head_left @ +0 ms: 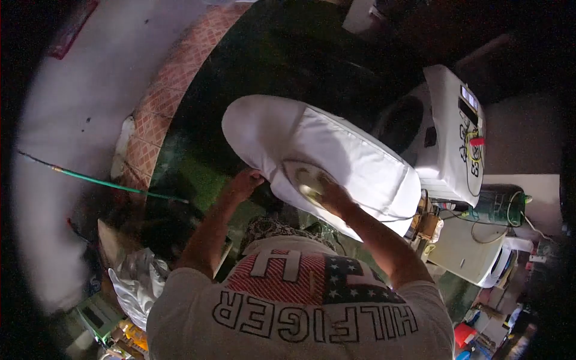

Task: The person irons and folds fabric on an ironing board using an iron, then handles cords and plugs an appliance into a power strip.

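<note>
An ironing board (255, 123) runs diagonally across the middle of the head view, its rounded end at the upper left. White cloth (342, 144) lies over it, with creases and a seam line along its far side. My right hand (333, 197) is closed around the handle of an iron (295, 174), which rests on the cloth near the board's near edge. At that same edge, farther left, my left hand (249, 182) is closed with its fingertips on the hanging white cloth. Part of the left fingers is in shadow.
A white washing machine (447, 135) stands just beyond the board's right end. The iron's cord (393, 219) trails right, near a wooden piece (425, 225). To the left are a green hose (102, 182) and a silvery bag (141, 282). Dark green floor (198, 150) lies around the board.
</note>
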`<state>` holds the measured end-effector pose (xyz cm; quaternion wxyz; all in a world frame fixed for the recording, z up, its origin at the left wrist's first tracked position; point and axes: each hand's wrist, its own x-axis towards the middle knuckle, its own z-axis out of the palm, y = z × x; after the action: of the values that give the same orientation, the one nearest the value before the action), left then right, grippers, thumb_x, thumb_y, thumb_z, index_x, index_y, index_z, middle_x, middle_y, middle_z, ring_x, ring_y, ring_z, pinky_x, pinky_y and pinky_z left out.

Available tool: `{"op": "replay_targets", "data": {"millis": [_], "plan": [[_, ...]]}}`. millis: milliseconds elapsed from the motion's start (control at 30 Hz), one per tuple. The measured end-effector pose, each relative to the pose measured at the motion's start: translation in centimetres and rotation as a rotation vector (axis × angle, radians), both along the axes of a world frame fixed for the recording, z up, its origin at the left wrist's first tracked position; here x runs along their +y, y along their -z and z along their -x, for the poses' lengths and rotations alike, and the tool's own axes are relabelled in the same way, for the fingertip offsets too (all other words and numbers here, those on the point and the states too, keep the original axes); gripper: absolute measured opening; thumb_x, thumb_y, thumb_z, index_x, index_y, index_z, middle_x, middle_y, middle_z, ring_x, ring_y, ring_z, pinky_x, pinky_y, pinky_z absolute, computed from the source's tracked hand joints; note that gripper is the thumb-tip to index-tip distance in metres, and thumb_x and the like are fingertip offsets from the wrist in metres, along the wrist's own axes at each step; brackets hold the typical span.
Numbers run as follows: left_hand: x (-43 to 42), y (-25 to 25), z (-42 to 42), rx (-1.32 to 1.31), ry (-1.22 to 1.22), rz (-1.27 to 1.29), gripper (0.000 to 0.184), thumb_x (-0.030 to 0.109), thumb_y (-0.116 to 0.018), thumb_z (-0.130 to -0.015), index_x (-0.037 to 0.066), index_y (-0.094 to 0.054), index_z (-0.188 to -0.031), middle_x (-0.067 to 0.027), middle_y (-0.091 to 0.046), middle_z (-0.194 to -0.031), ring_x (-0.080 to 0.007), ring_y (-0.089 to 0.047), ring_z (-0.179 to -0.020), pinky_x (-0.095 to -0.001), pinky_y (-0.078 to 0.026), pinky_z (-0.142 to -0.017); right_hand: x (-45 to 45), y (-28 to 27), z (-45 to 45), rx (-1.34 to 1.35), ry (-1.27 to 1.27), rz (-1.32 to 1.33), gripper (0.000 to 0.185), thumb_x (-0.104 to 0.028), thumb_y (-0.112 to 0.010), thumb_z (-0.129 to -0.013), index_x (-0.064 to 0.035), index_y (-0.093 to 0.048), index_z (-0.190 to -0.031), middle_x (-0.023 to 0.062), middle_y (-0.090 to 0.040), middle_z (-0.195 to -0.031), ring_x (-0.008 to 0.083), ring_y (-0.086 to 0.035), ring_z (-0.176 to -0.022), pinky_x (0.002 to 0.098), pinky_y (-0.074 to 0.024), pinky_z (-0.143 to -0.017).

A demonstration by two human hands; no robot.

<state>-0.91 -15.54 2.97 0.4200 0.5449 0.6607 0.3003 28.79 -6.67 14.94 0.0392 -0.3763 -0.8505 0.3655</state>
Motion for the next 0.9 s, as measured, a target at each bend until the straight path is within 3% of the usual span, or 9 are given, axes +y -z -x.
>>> {"op": "replay_targets", "data": {"millis": [100,167,233,267,300,367,433,667,900], "plan": [[1.4,2.5,-1.8,0.204,0.078,-0.235,0.034,0.03,-0.065,-0.079,-0.001,-0.061,-0.094,-0.0133,-0.061,-0.073,-0.0256,-0.061,-0.071,-0.0372,-0.047,-0.069,0.9,1.8,2.8,0.147,-0.016,-0.124,0.047,-0.03,-0.059,-0.082,-0.0035,-0.049,-0.119,0.0193,-0.052,-0.118,0.0334,-0.048,-0.112,0.0383,-0.0366,-0.098],[2.9,-1.0,-3.4,0.141,0.045,-0.001,0.035,0.032,-0.065,-0.078,-0.001,-0.063,-0.09,-0.0138,-0.062,-0.074,-0.0257,-0.061,-0.067,-0.0372,-0.047,-0.068,1.0,1.1,2.1,0.148,0.083,-0.056,0.043,-0.031,-0.057,-0.084,-0.0056,-0.05,-0.118,0.0193,-0.053,-0.116,0.0338,-0.049,-0.109,0.0392,-0.0386,-0.096],[3.6,-0.6,-4.0,0.173,0.063,0.029,0.034,0.032,-0.066,-0.077,-0.001,-0.064,-0.086,-0.0134,-0.063,-0.073,-0.0253,-0.061,-0.068,-0.037,-0.047,-0.067,1.7,2.7,-2.0,0.184,0.075,-0.175,0.057,-0.046,-0.055,-0.083,-0.0018,-0.048,-0.118,0.0223,-0.056,-0.11,0.0361,-0.054,-0.103,0.0412,-0.0438,-0.089],[3.7,-0.3,-4.1,0.188,0.071,0.047,0.034,0.032,-0.066,-0.077,-0.001,-0.065,-0.084,-0.0132,-0.063,-0.072,-0.0251,-0.061,-0.068,-0.0369,-0.047,-0.067,1.8,1.7,-4.3,-0.169,0.269,0.127,0.062,-0.048,-0.056,-0.081,0.0009,-0.046,-0.118,0.0242,-0.059,-0.102,0.0394,-0.059,-0.092,0.0431,-0.0487,-0.08],[3.8,-0.1,-4.1,0.178,0.066,0.084,0.034,0.032,-0.066,-0.077,-0.001,-0.065,-0.083,-0.0136,-0.063,-0.072,-0.0254,-0.062,-0.069,-0.0372,-0.047,-0.067,2.0,1.3,-7.8,-0.118,0.242,0.128,0.057,-0.039,-0.056,-0.084,-0.0006,-0.041,-0.124,0.0276,-0.06,-0.096,0.0402,-0.06,-0.089,0.0429,-0.0495,-0.077],[4.1,0.2,-4.0,0.158,0.041,0.151,0.033,0.032,-0.066,-0.077,-0.001,-0.065,-0.081,-0.0145,-0.064,-0.072,-0.0261,-0.062,-0.07,-0.0377,-0.047,-0.066,1.1,-0.1,-12.4,-0.084,0.307,0.005,0.045,-0.027,-0.059,-0.083,-0.0013,-0.047,-0.117,0.0244,-0.062,-0.091,0.0371,-0.062,-0.086,0.0398,-0.0505,-0.072],[4.4,-0.1,-3.5,0.095,0.044,0.243,0.034,0.032,-0.066,-0.077,-0.002,-0.066,-0.081,-0.0145,-0.064,-0.071,-0.0266,-0.062,-0.07,-0.0383,-0.047,-0.066,0.8,0.6,-16.5,-0.15,0.421,0.138,0.036,-0.021,-0.061,-0.083,-0.0011,-0.05,-0.11,0.0225,-0.063,-0.09,0.0338,-0.063,-0.086,0.0375,-0.0507,-0.071],[3.7,2.3,-3.3,0.176,0.034,0.062,0.032,0.03,-0.065,-0.078,-0.002,-0.066,-0.083,-0.0137,-0.064,-0.069,-0.026,-0.063,-0.068,-0.0387,-0.048,-0.066,5.7,3.3,-7.0,-0.053,0.238,0.127,0.052,-0.033,-0.058,-0.082,-0.0086,-0.043,-0.125,0.027,-0.059,-0.092,0.0398,-0.059,-0.086,0.045,-0.0495,-0.074],[4.4,1.9,-2.7,0.051,0.085,0.265,0.03,0.027,-0.065,-0.078,-0.003,-0.065,-0.082,-0.0141,-0.064,-0.071,-0.0248,-0.063,-0.069,-0.038,-0.048,-0.066,7.4,2.7,-1.0,-0.109,0.118,0.12,0.048,-0.027,-0.059,-0.079,-0.0068,-0.046,-0.121,0.0259,-0.06,-0.096,0.0418,-0.058,-0.09,0.0457,-0.0479,-0.078]]}}
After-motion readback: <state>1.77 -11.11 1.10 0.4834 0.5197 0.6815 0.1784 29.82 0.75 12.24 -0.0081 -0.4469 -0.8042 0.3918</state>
